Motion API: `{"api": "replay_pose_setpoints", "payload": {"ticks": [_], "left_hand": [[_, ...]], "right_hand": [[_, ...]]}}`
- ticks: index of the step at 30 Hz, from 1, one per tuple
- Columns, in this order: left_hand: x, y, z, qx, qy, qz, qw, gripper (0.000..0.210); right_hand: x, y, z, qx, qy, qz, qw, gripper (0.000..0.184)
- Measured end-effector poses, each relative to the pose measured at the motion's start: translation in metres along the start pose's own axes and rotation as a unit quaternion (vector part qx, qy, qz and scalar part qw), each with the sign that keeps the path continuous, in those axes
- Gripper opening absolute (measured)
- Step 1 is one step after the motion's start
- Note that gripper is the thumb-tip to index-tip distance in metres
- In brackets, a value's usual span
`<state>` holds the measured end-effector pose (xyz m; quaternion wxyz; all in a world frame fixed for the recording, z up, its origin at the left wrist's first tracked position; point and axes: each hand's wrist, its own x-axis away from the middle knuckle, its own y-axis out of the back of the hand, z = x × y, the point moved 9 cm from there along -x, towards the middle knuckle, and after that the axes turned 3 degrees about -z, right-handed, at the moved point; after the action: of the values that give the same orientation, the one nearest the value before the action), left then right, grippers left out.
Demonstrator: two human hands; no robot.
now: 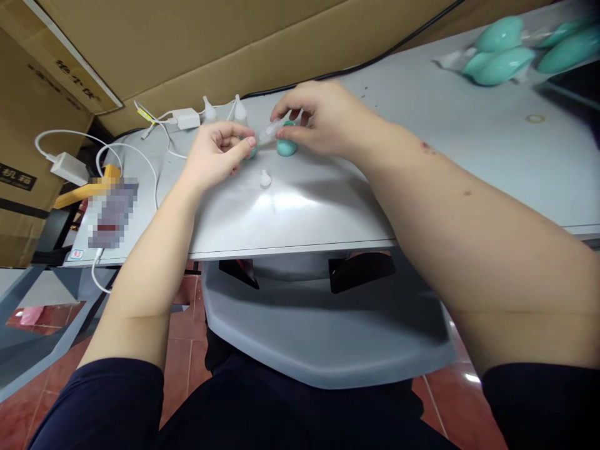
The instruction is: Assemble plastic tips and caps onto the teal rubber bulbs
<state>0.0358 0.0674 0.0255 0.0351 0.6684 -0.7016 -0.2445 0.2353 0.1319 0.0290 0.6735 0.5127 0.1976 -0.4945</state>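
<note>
My left hand [220, 150] is curled with thumb and forefinger close together around a small teal piece [253, 152], mostly hidden by the fingers. My right hand [316, 119] pinches a translucent plastic piece [270, 131] between thumb and fingertips. Just under its thumb, a rounded teal part [287, 147] stands on the table; whether the hand touches it I cannot tell. In front of both hands lies a small white nozzle tip [265, 179]. Behind my left hand, two white pointed nozzles [240, 110] stand upright.
Teal bulbs [499, 53] in clear wrapping lie on the grey table [469, 156] at the back right. White cables, a charger [186, 119], a yellow stand [89, 190] and a blurred-out phone [112, 215] occupy the left. Cardboard [210, 44] borders the far edge.
</note>
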Motion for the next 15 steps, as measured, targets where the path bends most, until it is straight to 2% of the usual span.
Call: {"api": "replay_pose_setpoints", "payload": {"ticks": [4, 8, 11, 15], "left_hand": [[0.000, -0.002, 0.003, -0.002, 0.005, 0.003, 1.000, 0.007], [-0.001, -0.003, 0.004, -0.010, 0.002, 0.015, 1.000, 0.013], [-0.003, -0.004, 0.007, -0.017, -0.014, 0.025, 0.999, 0.023], [-0.005, -0.006, 0.011, -0.037, -0.055, 0.046, 0.997, 0.044]], "right_hand": [[-0.001, -0.003, 0.000, 0.007, -0.006, 0.001, 1.000, 0.042], [-0.002, 0.000, 0.013, -0.052, -0.035, -0.012, 0.998, 0.037], [-0.003, 0.000, 0.027, -0.120, -0.075, -0.017, 0.990, 0.037], [-0.004, 0.001, 0.046, -0.193, -0.116, -0.055, 0.973, 0.036]]}}
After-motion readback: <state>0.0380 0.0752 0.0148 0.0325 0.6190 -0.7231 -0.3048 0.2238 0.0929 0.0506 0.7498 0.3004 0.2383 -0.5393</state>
